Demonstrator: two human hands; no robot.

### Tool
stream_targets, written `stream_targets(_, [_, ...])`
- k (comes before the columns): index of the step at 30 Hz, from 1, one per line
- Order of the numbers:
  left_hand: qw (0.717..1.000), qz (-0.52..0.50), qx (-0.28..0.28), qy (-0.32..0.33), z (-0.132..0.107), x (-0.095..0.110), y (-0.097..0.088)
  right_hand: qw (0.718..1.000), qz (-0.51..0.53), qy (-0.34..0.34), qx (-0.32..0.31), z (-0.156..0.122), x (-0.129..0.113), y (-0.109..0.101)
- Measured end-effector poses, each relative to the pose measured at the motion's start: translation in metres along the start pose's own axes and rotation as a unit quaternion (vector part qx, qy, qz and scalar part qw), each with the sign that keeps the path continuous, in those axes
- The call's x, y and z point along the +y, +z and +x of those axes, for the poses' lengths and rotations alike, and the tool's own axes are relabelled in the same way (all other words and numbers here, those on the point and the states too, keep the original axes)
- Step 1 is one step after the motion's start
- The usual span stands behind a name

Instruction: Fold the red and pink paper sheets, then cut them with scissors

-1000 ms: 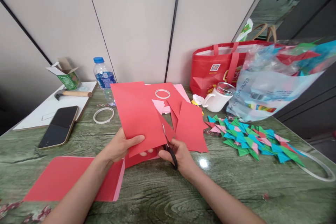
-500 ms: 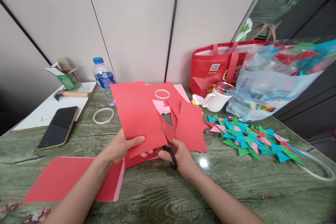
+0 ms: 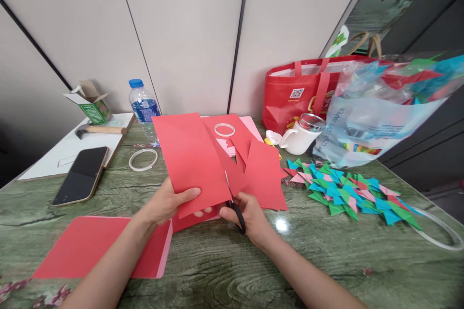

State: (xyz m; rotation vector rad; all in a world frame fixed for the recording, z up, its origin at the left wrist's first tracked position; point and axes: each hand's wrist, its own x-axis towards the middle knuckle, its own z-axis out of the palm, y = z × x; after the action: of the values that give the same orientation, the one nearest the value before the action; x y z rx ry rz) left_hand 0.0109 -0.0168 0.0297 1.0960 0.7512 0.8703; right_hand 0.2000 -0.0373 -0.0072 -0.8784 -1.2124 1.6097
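A sheet of red paper point(image 3: 192, 154) is gripped along its lower left by my left hand point(image 3: 177, 202), thumb on top and fingers underneath. My right hand point(image 3: 246, 212) is closed around the black handles of a pair of scissors point(image 3: 237, 215). The blades lie at the sheet's right side, with a strip of red paper point(image 3: 226, 159) bending away beside them. Several cut red pieces point(image 3: 264, 174) lie on the table just beyond my right hand. A stack of red and pink paper point(image 3: 90, 246) rests under my left forearm.
Two tape rolls point(image 3: 143, 160) lie around the paper. At the left are a phone point(image 3: 81, 174), a hammer point(image 3: 103, 129), a small box point(image 3: 94, 108) and a water bottle point(image 3: 145, 111). Rightward stand a white mug point(image 3: 300, 137), a red bag point(image 3: 282, 91), a plastic bag point(image 3: 366, 130) and folded paper pieces point(image 3: 348, 190).
The cut strip beside the scissors has lifted and spread away from the sheet, covering more of the pink scraps behind. Both hands have stayed nearly in place.
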Motion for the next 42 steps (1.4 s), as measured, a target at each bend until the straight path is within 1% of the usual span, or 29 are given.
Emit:
stream_targets(6, [1.000, -0.007, 0.000, -0.001, 0.0005, -0.0007, -0.0007, 0.999, -0.029, 0.014, 0.009, 0.0002, 0.0034, -0.0021])
stream_targets(12, [1.000, -0.006, 0.005, 0.000, 0.0001, 0.0000, -0.0002, 0.999, -0.039, 0.021, 0.017, -0.0001, 0.0013, -0.0014])
stream_targets(17, [1.000, -0.002, 0.011, -0.004, -0.0005, 0.0007, 0.0008, 0.997, -0.045, 0.049, 0.027, -0.0008, 0.0004, -0.0008])
stream_targets(20, [1.000, -0.002, 0.010, -0.004, -0.0005, 0.0005, 0.0003, 0.997, -0.050, 0.054, 0.031, -0.0007, 0.0004, -0.0010])
stream_targets(33, [1.000, -0.021, 0.013, -0.007, -0.0006, 0.0005, -0.0004, 0.996, -0.029, 0.077, 0.039, 0.0006, 0.0035, -0.0019])
stream_targets(36, [1.000, -0.022, 0.013, -0.010, -0.0006, -0.0008, -0.0001, 0.997, -0.023, 0.069, 0.030, 0.0010, 0.0046, -0.0017])
stream_targets(42, [0.999, -0.027, -0.005, -0.024, 0.0004, -0.0042, 0.0020, 0.999, -0.010, 0.024, 0.025, 0.0020, 0.0069, -0.0005])
